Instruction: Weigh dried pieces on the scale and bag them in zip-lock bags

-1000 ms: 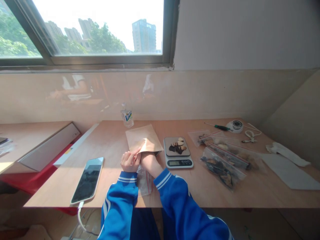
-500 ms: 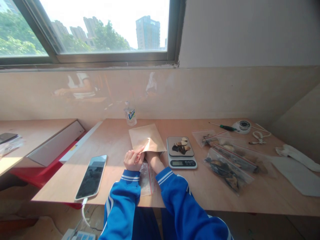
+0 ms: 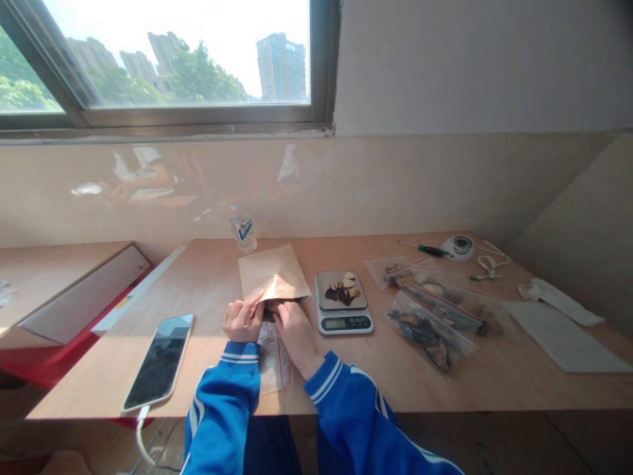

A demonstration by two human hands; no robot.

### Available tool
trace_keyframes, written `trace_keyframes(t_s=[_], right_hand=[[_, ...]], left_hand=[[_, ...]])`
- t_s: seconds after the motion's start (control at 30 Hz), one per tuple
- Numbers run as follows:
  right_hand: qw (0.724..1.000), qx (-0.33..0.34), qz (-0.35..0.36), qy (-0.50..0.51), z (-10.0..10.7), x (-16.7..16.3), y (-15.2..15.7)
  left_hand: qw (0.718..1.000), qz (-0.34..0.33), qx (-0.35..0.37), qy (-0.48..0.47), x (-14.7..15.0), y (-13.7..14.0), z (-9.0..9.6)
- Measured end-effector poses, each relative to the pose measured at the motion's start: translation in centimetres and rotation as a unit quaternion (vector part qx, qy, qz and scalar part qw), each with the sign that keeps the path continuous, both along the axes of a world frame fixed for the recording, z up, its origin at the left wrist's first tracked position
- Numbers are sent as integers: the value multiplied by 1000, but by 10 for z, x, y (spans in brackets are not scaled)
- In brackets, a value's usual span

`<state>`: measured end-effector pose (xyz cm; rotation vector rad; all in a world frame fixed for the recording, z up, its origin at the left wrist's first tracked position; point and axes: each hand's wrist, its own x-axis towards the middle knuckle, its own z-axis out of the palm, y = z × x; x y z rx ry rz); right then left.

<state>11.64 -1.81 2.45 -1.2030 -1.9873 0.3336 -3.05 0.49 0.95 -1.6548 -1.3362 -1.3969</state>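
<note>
A brown kraft paper bag (image 3: 271,265) lies flat with its mouth towards me, and dark contents show in the gap. My left hand (image 3: 242,321) is closed on the left side of that mouth, pinching the paper. At the right of the opening is my right hand (image 3: 298,334), fingers bent together at the lower lip; what they grip is hidden. Beneath both hands lies a clear zip bag (image 3: 273,366) with a red seal line. Just right stands a digital kitchen scale (image 3: 345,322), carrying dried mushroom-like pieces (image 3: 343,291), dark and pale.
Several zip bags (image 3: 430,333) of dried pieces lie right of the scale. Behind them are a screwdriver (image 3: 431,251) and a white dome camera (image 3: 459,247). A charging phone (image 3: 161,363) lies left; a water bottle (image 3: 243,229) stands at the back. White paper (image 3: 564,336) lies far right.
My right hand has drawn back out of the paper bag to its mouth, and the opening now shows dark contents. My left hand still holds the edge. The view has shifted slightly right.
</note>
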Motion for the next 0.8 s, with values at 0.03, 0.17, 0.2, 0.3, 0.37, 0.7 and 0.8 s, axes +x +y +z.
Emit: trace_keyframes(t_s=[0.03, 0.17, 0.2, 0.3, 0.37, 0.7, 0.8], right_hand=[[1000, 15, -4, 24, 1, 8, -9], [988, 90, -8, 124, 11, 53, -33], [987, 97, -20, 128, 16, 66, -31], [990, 88, -50, 102, 29, 104, -1], [993, 65, -70, 73, 34, 124, 31], [992, 109, -60, 31, 25, 112, 31], [982, 89, 164, 9, 19, 71, -7]], left_hand=[[1000, 9, 3, -2, 0, 0, 0], [999, 44, -8, -25, -1, 0, 2], [998, 49, -10, -33, -1, 0, 3], [997, 50, -11, -49, 0, -1, 5], [998, 45, -11, -51, 1, -2, 6], [997, 38, -28, -57, 3, -1, 6], [997, 33, -39, -52, 4, -1, 7]])
